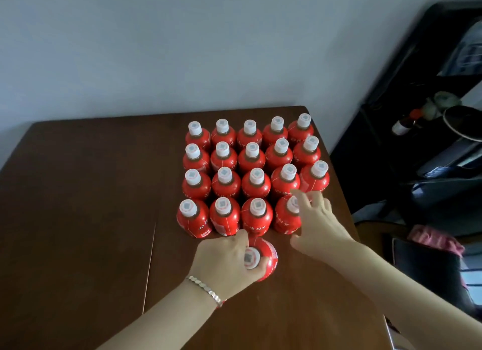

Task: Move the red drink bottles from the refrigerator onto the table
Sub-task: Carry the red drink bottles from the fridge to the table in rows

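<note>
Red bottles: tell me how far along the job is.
Done: nineteen red bottles stand in rows on the table. In hand: the left hand grips a twentieth bottle in front of the rows; the right hand, fingers spread, is at the front row's fourth bottle. Left: the refrigerator is out of view, so unknown.

Every bottle (226, 186) is showing red with a white cap (224, 174). The table (78, 193) is presenting dark brown, the wall (156, 50) grey.
</note>
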`<state>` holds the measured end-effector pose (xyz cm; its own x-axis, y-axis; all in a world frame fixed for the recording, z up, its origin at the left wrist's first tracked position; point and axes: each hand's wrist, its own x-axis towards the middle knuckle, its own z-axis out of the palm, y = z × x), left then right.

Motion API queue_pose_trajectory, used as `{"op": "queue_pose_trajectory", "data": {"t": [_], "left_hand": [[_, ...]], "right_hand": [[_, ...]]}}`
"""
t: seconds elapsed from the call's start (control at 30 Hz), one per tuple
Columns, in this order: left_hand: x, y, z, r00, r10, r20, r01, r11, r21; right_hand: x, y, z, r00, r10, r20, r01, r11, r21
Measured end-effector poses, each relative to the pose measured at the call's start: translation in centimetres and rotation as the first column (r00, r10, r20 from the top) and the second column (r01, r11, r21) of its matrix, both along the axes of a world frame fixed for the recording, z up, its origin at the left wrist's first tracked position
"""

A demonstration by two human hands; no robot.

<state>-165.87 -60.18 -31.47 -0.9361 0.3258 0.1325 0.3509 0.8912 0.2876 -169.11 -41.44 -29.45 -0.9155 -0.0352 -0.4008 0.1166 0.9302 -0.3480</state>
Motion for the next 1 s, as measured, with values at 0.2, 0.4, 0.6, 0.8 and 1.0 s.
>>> {"op": "queue_pose_trajectory", "data": {"t": [0.2, 0.4, 0.6, 0.8, 1.0], "left_hand": [[0.0, 2.9, -0.3, 0.992, -0.081, -0.093, 0.085, 0.995, 0.045], [-0.3, 2.9, -0.9, 0.992, -0.092, -0.086, 0.103, 0.987, 0.121], [-0.2, 0.9, -2.3, 1.000, 0.010, 0.000, -0.010, 0.998, 0.064], [-0.2, -1.0, -3.1, 0.994, 0.067, 0.088, -0.067, 0.998, 0.001], [0.0, -2.3, -3.2, 0.990, 0.100, 0.097, -0.100, 0.995, -0.008]], "right_hand": [[5.5, -1.0, -3.5, 0.987, 0.156, -0.046, -0.163, 0.958, -0.236], [6.8, 2.2, -7.1, 0.895, -0.439, 0.075, 0.436, 0.828, -0.352], [3.0, 5.6, -7.8, 0.640, -0.769, -0.012, 0.689, 0.580, -0.435], [-0.8, 4.3, -8.1, 0.734, -0.679, 0.024, 0.604, 0.636, -0.480], [0.1, 2.9, -8.8, 0.726, -0.664, 0.179, 0.637, 0.551, -0.539]]}}
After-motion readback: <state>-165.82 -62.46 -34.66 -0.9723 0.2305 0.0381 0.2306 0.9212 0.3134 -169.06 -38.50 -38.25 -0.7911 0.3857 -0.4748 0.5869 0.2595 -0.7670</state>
